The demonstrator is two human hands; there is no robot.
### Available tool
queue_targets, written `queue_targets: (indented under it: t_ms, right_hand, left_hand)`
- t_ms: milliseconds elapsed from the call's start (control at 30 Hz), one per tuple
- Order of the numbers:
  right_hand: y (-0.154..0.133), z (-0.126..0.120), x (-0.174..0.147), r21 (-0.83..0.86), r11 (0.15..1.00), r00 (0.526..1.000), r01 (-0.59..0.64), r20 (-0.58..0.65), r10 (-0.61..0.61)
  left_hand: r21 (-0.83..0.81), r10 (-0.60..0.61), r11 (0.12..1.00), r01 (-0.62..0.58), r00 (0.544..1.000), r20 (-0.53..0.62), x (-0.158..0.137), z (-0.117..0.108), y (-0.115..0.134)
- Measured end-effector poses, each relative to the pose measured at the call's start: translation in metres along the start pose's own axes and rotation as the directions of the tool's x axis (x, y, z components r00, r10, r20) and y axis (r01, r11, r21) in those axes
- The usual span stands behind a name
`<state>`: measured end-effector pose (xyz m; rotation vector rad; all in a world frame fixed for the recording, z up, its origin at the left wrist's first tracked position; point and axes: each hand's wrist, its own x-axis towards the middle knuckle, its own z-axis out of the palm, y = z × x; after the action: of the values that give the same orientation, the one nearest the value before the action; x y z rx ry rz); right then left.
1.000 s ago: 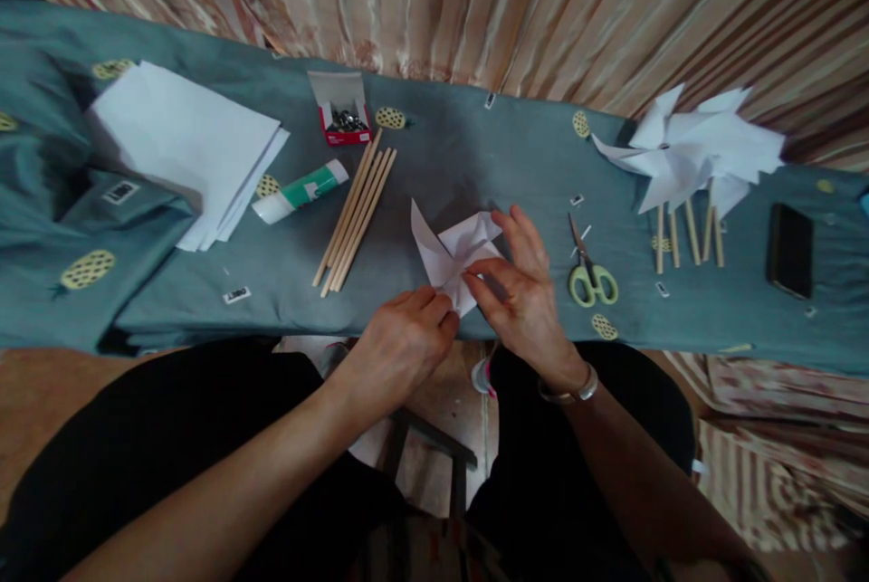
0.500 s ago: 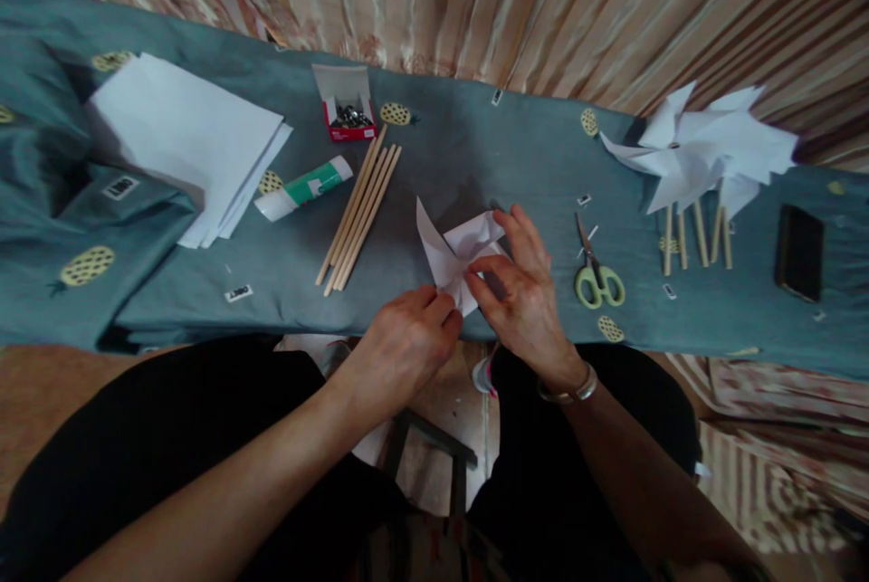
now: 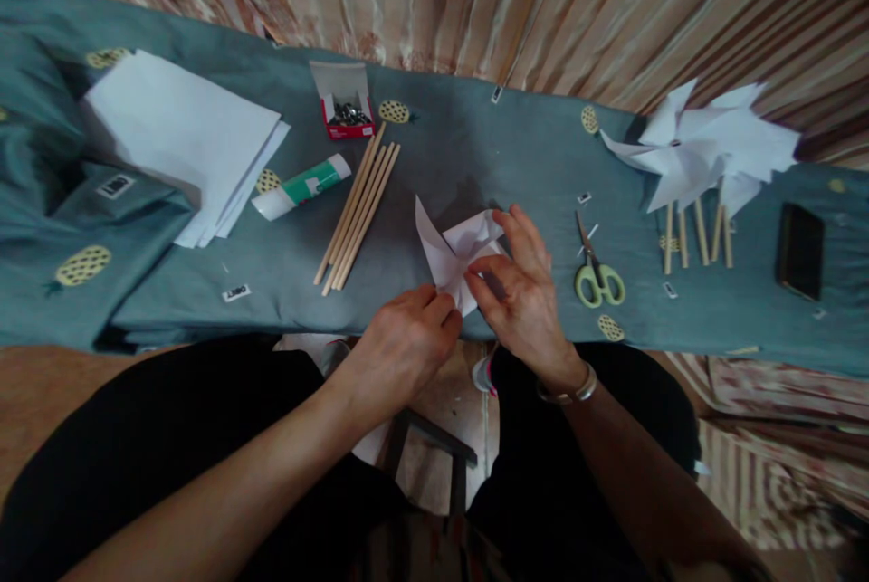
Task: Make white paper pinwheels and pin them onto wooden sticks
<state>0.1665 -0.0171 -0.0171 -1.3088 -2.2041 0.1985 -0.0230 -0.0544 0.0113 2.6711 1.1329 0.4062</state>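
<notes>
Between my hands, near the table's front edge, is a white paper pinwheel [image 3: 448,261] with its points folded toward the middle and one blade standing up on the left. My left hand [image 3: 414,329] is closed on its lower left edge, fingertips partly hidden. Thumb and forefinger of my right hand [image 3: 520,292] pinch the paper at the centre, while its other fingers lie at the upper right corner. Whether a pin is under the pinch, I cannot tell.
Wooden sticks [image 3: 358,215], a green-and-white tube [image 3: 302,187], a red box of metal pins [image 3: 348,114] and paper sheets [image 3: 183,138] lie left. On the right are scissors [image 3: 598,281], finished pinwheels on sticks [image 3: 706,147] and a dark phone [image 3: 801,251]. A curtain [image 3: 434,3] hangs behind.
</notes>
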Motion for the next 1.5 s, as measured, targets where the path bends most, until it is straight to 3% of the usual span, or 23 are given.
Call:
queue_targets:
  t_ms: [467,700,833,1033,1200,1333,1500]
  right_hand:
    - [-0.005,-0.002,0.000,0.034,0.999,0.998,0.001,0.066,-0.003]
    - [-0.011,-0.002,0.001,-0.061,0.997,0.995,0.042,0.092,-0.036]
    - [-0.014,-0.002,-0.002,-0.049,0.999,0.988,0.006,0.155,0.002]
    - [-0.014,0.000,-0.010,-0.032,0.999,0.978,0.000,0.208,0.007]
    - [-0.010,0.000,-0.012,-0.036,0.994,0.979,0.100,0.183,-0.092]
    - [-0.009,-0.002,-0.007,-0.075,0.986,0.970,0.147,0.207,-0.129]
    - [-0.012,-0.001,-0.003,-0.073,0.986,0.968,0.152,0.210,-0.134]
  left_hand:
    - [0.004,0.000,1.000,0.000,1.000,0.023,0.001,-0.001,0.000]
    - [-0.006,-0.013,1.000,0.014,0.998,0.059,0.001,-0.002,0.000]
    - [-0.009,-0.017,1.000,0.018,0.998,0.060,0.001,-0.002,0.001]
    - [-0.034,-0.045,0.998,0.045,0.999,-0.004,-0.002,-0.006,-0.012]
    - [-0.159,-0.216,0.969,0.191,0.963,-0.159,-0.006,-0.019,-0.038]
    - [-0.209,-0.313,0.938,0.276,0.935,-0.166,-0.007,-0.026,-0.051]
    - [-0.198,-0.249,0.959,0.202,0.935,-0.252,-0.004,-0.018,-0.045]
